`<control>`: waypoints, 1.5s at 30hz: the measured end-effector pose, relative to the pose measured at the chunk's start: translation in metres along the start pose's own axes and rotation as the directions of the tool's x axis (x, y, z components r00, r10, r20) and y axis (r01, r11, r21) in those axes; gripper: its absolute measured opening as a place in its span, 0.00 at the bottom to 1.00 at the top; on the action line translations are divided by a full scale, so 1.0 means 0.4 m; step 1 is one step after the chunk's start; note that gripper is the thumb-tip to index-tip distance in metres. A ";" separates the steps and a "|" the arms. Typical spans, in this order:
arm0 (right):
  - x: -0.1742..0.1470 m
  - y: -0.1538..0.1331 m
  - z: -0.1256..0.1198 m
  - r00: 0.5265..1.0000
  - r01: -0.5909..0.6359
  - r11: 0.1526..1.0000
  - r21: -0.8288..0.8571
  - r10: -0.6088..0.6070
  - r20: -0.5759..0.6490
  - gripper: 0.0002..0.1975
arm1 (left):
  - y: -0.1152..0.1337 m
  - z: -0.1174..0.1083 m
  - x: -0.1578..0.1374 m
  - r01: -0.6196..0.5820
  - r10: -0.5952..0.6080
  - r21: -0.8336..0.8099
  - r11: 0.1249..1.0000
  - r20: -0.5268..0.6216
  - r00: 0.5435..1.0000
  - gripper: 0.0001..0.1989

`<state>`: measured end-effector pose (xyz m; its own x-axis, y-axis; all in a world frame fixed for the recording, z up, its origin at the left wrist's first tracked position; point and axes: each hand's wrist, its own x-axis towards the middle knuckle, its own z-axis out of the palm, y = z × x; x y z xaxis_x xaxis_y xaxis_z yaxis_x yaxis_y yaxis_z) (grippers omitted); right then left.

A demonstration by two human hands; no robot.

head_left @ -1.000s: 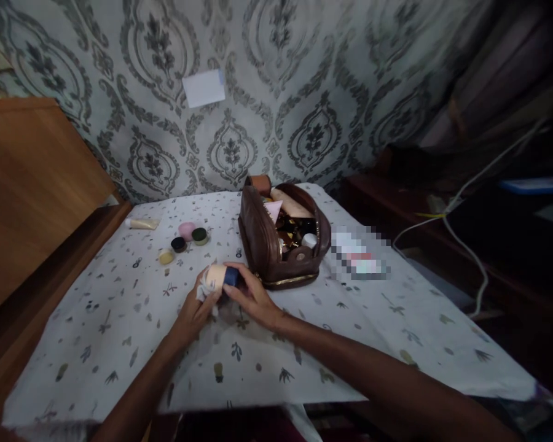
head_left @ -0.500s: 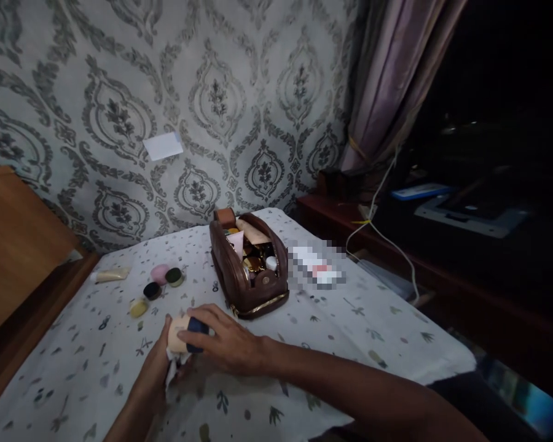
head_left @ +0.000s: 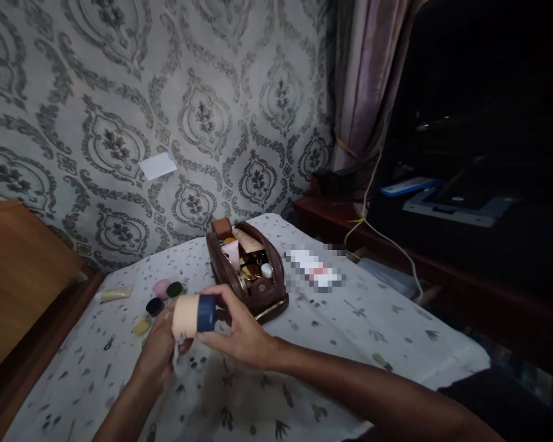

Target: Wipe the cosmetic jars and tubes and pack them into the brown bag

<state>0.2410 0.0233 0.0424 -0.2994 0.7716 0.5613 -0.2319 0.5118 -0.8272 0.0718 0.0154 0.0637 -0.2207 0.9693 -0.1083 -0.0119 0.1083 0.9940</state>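
A peach jar [head_left: 187, 316] with a navy lid lies on its side in the air above the table. My right hand [head_left: 244, 334] is closed on it at the lid end, thumb below and fingers above. At the jar's other end, my left hand [head_left: 155, 344] is closed around a crumpled white cloth or tissue [head_left: 177, 356] pressed to the jar; some of its fingers are hidden. Just behind the jar stands an unzipped brown toiletry bag [head_left: 271, 304], packed with tubes and small containers.
Left of the bag sit a pink rounded item [head_left: 161, 288], two small dark-lidded jars [head_left: 155, 307], a yellow pot [head_left: 142, 326] and a cream tube [head_left: 117, 293]. A blurred-out white item [head_left: 316, 268] lies right of the bag. A white cable [head_left: 399, 259] hangs beyond the tablecloth's right edge.
Both hands have raised the jar slightly and moved it right and closer to me. My right-hand fingers have shifted on the lid, and the view has tilted upward a little.
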 end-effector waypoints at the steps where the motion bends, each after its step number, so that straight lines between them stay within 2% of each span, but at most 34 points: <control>1: 0.000 0.000 -0.004 0.998 -0.039 0.999 0.025 0.040 -0.048 0.27 | 0.017 0.015 0.001 -0.098 0.100 0.062 0.993 -0.031 0.994 0.22; 3: 0.000 -0.001 -0.015 0.990 -0.088 0.993 0.080 0.096 -0.102 0.25 | 0.046 0.040 0.001 -0.282 0.300 0.247 0.927 -0.039 0.953 0.22; 4: 0.000 -0.003 -0.022 0.987 -0.107 0.989 0.100 0.118 -0.112 0.24 | 0.059 0.051 0.002 -0.349 0.369 0.325 0.879 -0.001 0.929 0.23; 6: 0.001 -0.010 -0.040 0.982 -0.136 0.984 0.114 0.149 -0.116 0.22 | 0.081 0.068 0.003 -0.445 0.441 0.418 0.792 0.111 0.891 0.25; 8: 0.003 -0.024 -0.064 0.980 -0.156 0.984 0.081 0.165 -0.115 0.21 | 0.101 0.084 0.007 -0.523 0.472 0.439 0.731 0.228 0.851 0.26; 10: 0.007 -0.043 -0.091 0.980 -0.154 0.988 -0.024 0.150 -0.133 0.22 | 0.120 0.102 0.015 -0.626 0.514 0.449 0.638 0.358 0.780 0.25; 11: 0.009 -0.054 -0.105 0.981 -0.141 0.986 -0.094 0.126 -0.148 0.23 | 0.129 0.112 0.019 -0.698 0.554 0.451 0.556 0.426 0.716 0.23; 12: 0.011 -0.064 -0.118 0.981 -0.126 0.978 -0.163 0.098 -0.170 0.24 | 0.136 0.122 0.024 -0.778 0.608 0.446 0.441 0.489 0.625 0.21; 13: 0.013 -0.074 -0.129 0.978 -0.118 0.969 -0.216 0.075 -0.197 0.25 | 0.142 0.133 0.028 -0.855 0.671 0.431 0.290 0.545 0.502 0.19; 15: 0.017 -0.091 -0.148 0.962 -0.133 0.970 -0.204 0.077 -0.263 0.25 | 0.150 0.155 0.037 -0.928 0.759 0.362 -0.085 0.627 0.175 0.15; 16: 0.019 -0.097 -0.155 0.951 -0.154 0.980 -0.123 0.113 -0.289 0.24 | 0.152 0.166 0.041 -0.912 0.757 0.319 -0.259 0.653 0.013 0.14; 17: 0.021 -0.102 -0.162 0.937 -0.174 0.985 0.006 0.167 -0.308 0.22 | 0.153 0.177 0.045 -0.874 0.734 0.278 -0.399 0.669 -0.122 0.14; 18: 0.024 -0.106 -0.168 0.922 -0.186 0.968 0.171 0.232 -0.309 0.19 | 0.154 0.188 0.051 -0.832 0.698 0.240 -0.500 0.680 -0.224 0.14; 19: 0.026 -0.109 -0.175 0.910 -0.193 0.917 0.349 0.301 -0.287 0.16 | 0.155 0.198 0.057 -0.797 0.662 0.206 -0.567 0.690 -0.293 0.15; 20: 0.028 -0.111 -0.183 0.897 -0.196 0.835 0.515 0.364 -0.249 0.15 | 0.157 0.209 0.064 -0.772 0.632 0.178 -0.610 0.697 -0.339 0.15; 22: 0.032 -0.113 -0.203 0.877 -0.190 0.639 0.746 0.452 -0.163 0.13 | 0.163 0.231 0.080 -0.751 0.599 0.122 -0.649 0.690 -0.406 0.15; 23: 0.034 -0.112 -0.215 0.872 -0.191 0.550 0.813 0.476 -0.117 0.13 | 0.166 0.242 0.089 -0.761 0.605 0.094 -0.641 0.673 -0.426 0.14; 24: 0.035 -0.112 -0.228 0.872 -0.198 0.475 0.857 0.484 -0.067 0.13 | 0.171 0.253 0.099 -0.792 0.632 0.076 -0.605 0.650 -0.421 0.14; 25: 0.035 -0.111 -0.241 0.875 -0.208 0.417 0.885 0.483 -0.023 0.13 | 0.177 0.263 0.110 -0.839 0.684 0.079 -0.538 0.623 -0.380 0.13; 26: 0.035 -0.111 -0.254 0.878 -0.221 0.379 0.899 0.478 0.015 0.14 | 0.183 0.272 0.122 -0.890 0.744 0.105 -0.444 0.596 -0.301 0.12; 27: 0.033 -0.111 -0.265 0.881 -0.231 0.359 0.904 0.472 0.038 0.15 | 0.191 0.279 0.135 -0.931 0.795 0.154 -0.332 0.577 -0.188 0.12; 28: 0.031 -0.111 -0.275 0.883 -0.232 0.359 0.904 0.468 0.041 0.16 | 0.199 0.285 0.149 -0.950 0.818 0.223 -0.219 0.573 -0.054 0.11; 30: 0.026 -0.115 -0.290 0.885 -0.189 0.423 0.886 0.464 -0.033 0.16 | 0.218 0.292 0.179 -0.921 0.751 0.384 -0.065 0.626 0.208 0.12; 31: 0.023 -0.118 -0.295 0.883 -0.158 0.481 0.863 0.461 -0.095 0.15 | 0.227 0.295 0.194 -0.886 0.667 0.461 -0.046 0.674 0.316 0.12; 32: 0.019 -0.121 -0.299 0.878 -0.130 0.548 0.826 0.451 -0.162 0.14 | 0.234 0.297 0.207 -0.850 0.562 0.522 -0.066 0.723 0.401 0.12; 33: 0.016 -0.124 -0.302 0.870 -0.107 0.621 0.777 0.437 -0.230 0.13 | 0.240 0.300 0.217 -0.817 0.455 0.565 -0.117 0.762 0.462 0.12; 35: 0.011 -0.128 -0.309 0.847 -0.084 0.760 0.644 0.395 -0.356 0.13 | 0.245 0.308 0.227 -0.766 0.288 0.585 -0.266 0.807 0.516 0.14; 38: 0.007 -0.127 -0.319 0.818 -0.093 0.900 0.426 0.313 -0.482 0.19 | 0.241 0.329 0.225 -0.718 0.156 0.529 -0.452 0.839 0.521 0.16; 41: 0.005 -0.120 -0.328 0.806 -0.105 0.959 0.264 0.238 -0.542 0.24 | 0.234 0.352 0.220 -0.699 0.096 0.472 -0.537 0.858 0.505 0.15; 45: 0.006 -0.107 -0.333 0.788 -0.096 0.972 0.215 0.207 -0.580 0.23 | 0.236 0.363 0.224 -0.705 0.061 0.413 -0.576 0.882 0.467 0.11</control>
<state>0.3736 0.0537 0.0756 0.2530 0.9328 0.2565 -0.3955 0.3417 -0.8525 0.1926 0.1444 0.1458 0.7565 0.6540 -0.0013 0.5654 -0.6550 -0.5013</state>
